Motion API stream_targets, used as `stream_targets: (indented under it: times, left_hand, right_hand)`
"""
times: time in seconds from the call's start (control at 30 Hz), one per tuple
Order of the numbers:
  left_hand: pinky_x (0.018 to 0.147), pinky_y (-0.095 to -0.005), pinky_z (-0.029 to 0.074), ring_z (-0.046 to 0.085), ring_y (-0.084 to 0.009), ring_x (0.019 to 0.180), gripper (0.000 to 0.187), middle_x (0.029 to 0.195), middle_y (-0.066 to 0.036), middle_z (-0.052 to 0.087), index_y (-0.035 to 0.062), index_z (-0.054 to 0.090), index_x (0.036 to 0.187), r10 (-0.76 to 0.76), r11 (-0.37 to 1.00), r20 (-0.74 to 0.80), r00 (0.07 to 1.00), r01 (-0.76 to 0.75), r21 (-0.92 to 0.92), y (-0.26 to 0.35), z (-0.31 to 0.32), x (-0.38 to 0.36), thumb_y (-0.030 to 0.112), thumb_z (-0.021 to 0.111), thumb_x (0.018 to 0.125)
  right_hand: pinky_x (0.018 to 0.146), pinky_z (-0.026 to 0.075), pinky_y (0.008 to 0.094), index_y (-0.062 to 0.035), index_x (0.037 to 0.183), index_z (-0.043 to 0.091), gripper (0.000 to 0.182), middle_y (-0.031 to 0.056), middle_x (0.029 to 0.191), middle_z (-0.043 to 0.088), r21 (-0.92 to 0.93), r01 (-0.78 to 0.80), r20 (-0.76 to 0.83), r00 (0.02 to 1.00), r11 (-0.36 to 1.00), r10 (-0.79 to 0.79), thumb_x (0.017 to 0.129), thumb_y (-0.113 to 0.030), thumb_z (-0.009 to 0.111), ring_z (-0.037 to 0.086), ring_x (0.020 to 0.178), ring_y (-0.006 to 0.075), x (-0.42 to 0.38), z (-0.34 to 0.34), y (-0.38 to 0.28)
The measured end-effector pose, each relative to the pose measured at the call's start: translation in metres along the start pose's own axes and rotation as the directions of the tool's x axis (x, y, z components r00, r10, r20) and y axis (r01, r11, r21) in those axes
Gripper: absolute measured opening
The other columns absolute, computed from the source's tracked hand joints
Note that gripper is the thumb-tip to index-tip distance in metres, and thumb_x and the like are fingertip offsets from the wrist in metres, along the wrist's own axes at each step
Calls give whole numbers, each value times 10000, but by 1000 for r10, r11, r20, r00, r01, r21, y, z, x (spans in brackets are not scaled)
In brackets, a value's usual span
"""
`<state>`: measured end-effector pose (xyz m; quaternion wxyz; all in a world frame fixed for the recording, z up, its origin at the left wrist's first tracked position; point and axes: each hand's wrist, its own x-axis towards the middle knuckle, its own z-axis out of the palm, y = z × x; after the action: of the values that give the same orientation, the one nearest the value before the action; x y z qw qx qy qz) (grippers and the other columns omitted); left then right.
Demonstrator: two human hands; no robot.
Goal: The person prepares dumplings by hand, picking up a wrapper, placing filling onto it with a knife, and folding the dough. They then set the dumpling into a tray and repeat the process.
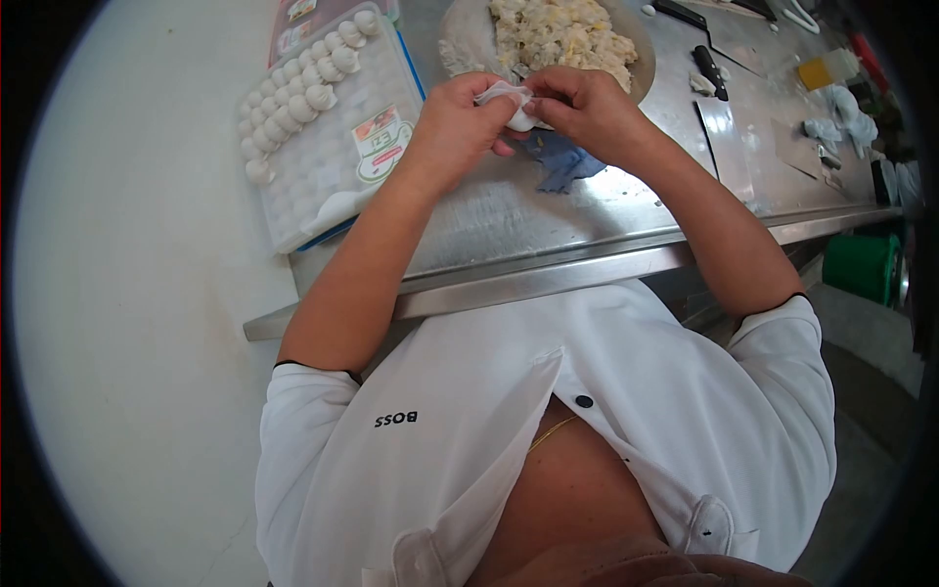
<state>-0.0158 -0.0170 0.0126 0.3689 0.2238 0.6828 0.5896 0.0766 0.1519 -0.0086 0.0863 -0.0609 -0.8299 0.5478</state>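
A thin white wrapper [505, 92] is held between my two hands, close to the near rim of a round metal bowl [641, 49] of pale, lumpy filling [562, 39]. My left hand [465, 122] has its fingers curled around the wrapper's left side. At its right edge, the fingertips of my right hand [577, 103] pinch the wrapper. Left of my hands, rows of round white dumplings [293, 103] sit on a lidded plastic tray [284, 210] with a green and white label. Below my hands, a crumpled blue cloth [565, 164] lies on the steel table.
The steel table [440, 245] has a raised front edge. On its right are a black-handled knife [709, 73], a wide metal blade [724, 147], a container of yellow liquid [827, 68] and crumpled plastic [851, 117]. A green bucket [861, 267] stands lower right.
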Motion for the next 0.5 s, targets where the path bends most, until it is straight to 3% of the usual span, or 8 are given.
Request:
stream_targets:
  times: [0.07,0.2,0.4,0.47,0.5]
  left_hand:
    - [561,-237,530,699,-183,765,259,925,-112,693,-32,596,1105,12,1000,12,1000,-12,-18,-1,1,0,156,619,929]
    - [563,-255,548,693,-156,746,233,892,-96,695,-37,638,1020,51,998,-77,996,-54,-26,-3,4,0,170,604,920]
    - [560,-241,538,699,-185,757,265,924,-123,688,-48,592,1116,5,1000,20,1000,-6,17,-4,0,1,141,613,930]
    - [559,-243,538,699,-184,754,264,926,-121,688,-50,593,1118,-17,1000,19,1000,17,-3,1,0,0,138,605,933]
    - [559,-243,538,699,-184,754,264,926,-121,688,-50,593,1118,-18,1000,18,1000,18,-5,2,0,-1,138,605,933]
  right_hand:
    - [687,491,338,-17,952,672,178,126,775,657,-109,37,46,998,993,-33,867,-167,625,630,719,209,0,-3,-2]
    - [681,489,350,-10,943,663,186,136,760,649,-122,43,10,999,992,-42,872,-174,612,627,712,235,-3,-4,-9]
    - [679,484,355,-7,908,648,161,131,771,643,-180,142,49,990,973,-136,882,-158,598,626,726,232,-6,-1,-7]
    - [687,486,348,-15,929,656,159,131,790,649,-82,-10,-1,1000,997,10,887,-154,593,625,733,223,-5,1,-8]
    - [687,486,348,-15,929,656,159,131,790,649,-82,-10,2,1000,997,10,887,-154,593,625,733,223,-5,1,-8]
